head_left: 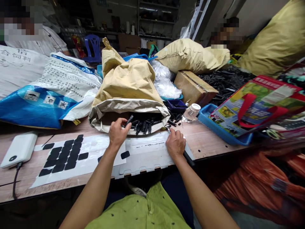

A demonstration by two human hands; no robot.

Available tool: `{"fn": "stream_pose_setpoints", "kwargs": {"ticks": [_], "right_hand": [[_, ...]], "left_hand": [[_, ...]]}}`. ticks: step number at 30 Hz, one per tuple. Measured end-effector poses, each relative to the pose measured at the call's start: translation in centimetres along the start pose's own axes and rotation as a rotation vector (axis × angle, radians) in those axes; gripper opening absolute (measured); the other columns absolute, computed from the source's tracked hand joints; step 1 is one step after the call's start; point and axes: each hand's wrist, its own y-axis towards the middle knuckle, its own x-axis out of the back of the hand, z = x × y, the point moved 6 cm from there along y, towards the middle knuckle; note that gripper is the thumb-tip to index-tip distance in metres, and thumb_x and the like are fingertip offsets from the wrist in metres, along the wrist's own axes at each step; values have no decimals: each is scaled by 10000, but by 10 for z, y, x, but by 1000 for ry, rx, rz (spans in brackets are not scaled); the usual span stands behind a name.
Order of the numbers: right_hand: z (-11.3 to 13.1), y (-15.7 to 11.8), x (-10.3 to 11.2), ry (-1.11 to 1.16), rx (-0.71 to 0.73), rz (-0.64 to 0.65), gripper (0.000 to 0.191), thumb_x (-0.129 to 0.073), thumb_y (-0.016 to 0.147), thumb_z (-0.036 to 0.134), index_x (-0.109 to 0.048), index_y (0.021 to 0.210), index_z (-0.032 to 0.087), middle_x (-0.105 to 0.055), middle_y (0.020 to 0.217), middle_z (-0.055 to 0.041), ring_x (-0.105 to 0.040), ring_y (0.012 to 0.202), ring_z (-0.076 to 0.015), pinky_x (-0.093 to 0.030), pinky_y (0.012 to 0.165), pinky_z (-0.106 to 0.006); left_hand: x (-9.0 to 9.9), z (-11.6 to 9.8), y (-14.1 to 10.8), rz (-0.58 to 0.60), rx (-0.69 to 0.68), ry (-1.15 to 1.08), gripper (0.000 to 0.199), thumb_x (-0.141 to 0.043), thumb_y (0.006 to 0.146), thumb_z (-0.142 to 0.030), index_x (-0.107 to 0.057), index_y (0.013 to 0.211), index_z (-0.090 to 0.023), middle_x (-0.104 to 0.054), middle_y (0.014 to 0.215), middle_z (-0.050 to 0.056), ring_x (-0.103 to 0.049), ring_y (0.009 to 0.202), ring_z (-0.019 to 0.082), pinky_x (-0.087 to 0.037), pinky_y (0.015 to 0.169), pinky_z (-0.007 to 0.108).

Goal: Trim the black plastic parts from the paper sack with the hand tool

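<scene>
My left hand [117, 133] pinches a small black cylindrical part [130, 119] at the mouth of a tan sack [130, 79]. Several black parts [144, 126] lie in the sack's opening, right of that hand. My right hand [175, 143] is closed around a tool with a black handle [188, 158]; its metal end shows above the fingers. Under and between the hands lies a white board [145, 156]. To the left, black rounded stickers [64, 155] sit in rows on a white sheet [92, 144].
A white power bank [20, 149] with a cable is at the left, below a blue and white sack [69, 86]. Right of the tan sack stand a clear jar [191, 112], a cardboard box [194, 87] and a blue tray [224, 128] under a colourful bag [259, 105]. Two people are beyond.
</scene>
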Motion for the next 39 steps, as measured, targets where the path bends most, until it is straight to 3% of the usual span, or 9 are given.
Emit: {"fn": "stream_pose_setpoints", "kwargs": {"ticks": [4, 7, 11, 19, 22, 26, 31, 35, 39], "right_hand": [[0, 0, 1, 0, -2, 1, 354, -424, 1013, 232, -609, 1315, 230, -604, 1092, -110, -515, 1005, -246, -343, 807, -349], [0, 0, 0, -4, -3, 9, 356, -431, 1013, 234, -603, 1324, 227, -603, 1095, -113, -515, 1008, -245, -343, 812, -345], [0, 0, 1, 1, -9, 11, 356, -438, 1013, 235, -603, 1328, 231, -605, 1100, -111, -517, 1014, -244, -344, 812, -346], [-3, 2, 3, 47, -34, 16, 353, -499, 994, 240, -639, 1317, 255, -618, 1093, -100, -529, 1011, -244, -350, 792, -345], [-9, 4, 7, 137, -61, 42, 361, -509, 979, 214, -660, 1305, 251, -631, 1088, -101, -542, 999, -235, -365, 794, -330], [-14, -6, 29, 409, -116, -65, 375, -484, 968, 229, -663, 1297, 214, -656, 1090, -98, -577, 969, -219, -414, 823, -321], [18, -41, 46, 823, 24, 50, 368, -499, 971, 324, -667, 1272, 196, -706, 1023, -73, -626, 871, -192, -497, 826, -321], [49, -69, 50, 902, 154, 162, 345, -482, 993, 289, -663, 1274, 203, -711, 1150, -84, -655, 1008, -194, -515, 921, -332], [62, -81, 52, 874, 222, 206, 351, -451, 1010, 248, -654, 1293, 207, -705, 1185, -85, -647, 1105, -205, -506, 998, -356]], "left_hand": [[-24, -20, -57, 301, -277, -209, 163, -720, 874, -364, -707, 983, -243, -727, 979, 26, -611, 921, 208, -475, 797, 305], [-44, -16, -82, 414, -296, -154, 131, -745, 860, -332, -706, 947, -243, -716, 954, 25, -593, 924, 221, -453, 791, 323], [-55, -9, -88, 432, -317, -131, 159, -760, 841, -304, -703, 974, -239, -693, 960, 32, -589, 944, 233, -444, 840, 346], [-53, -3, -82, 434, -274, -211, 130, -757, 828, -280, -705, 930, -218, -647, 891, 22, -577, 885, 208, -433, 806, 320], [-55, -3, -81, 454, -247, -224, 121, -762, 811, -255, -699, 907, -216, -641, 874, 12, -565, 873, 203, -421, 783, 314], [-55, -4, -79, 462, -235, -234, 132, -770, 792, -229, -699, 904, -219, -638, 861, 3, -545, 859, 199, -414, 784, 314], [-55, -5, -80, 462, -238, -246, 128, -775, 789, -221, -717, 904, -220, -650, 868, 5, -542, 862, 199, -412, 782, 314], [-55, -4, -80, 456, -250, -263, 144, -778, 796, -224, -732, 932, -220, -659, 886, 9, -552, 888, 201, -416, 794, 315], [-56, -3, -80, 455, -261, -259, 155, -775, 807, -231, -738, 957, -219, -656, 899, 14, -553, 901, 205, -422, 811, 320]]}}
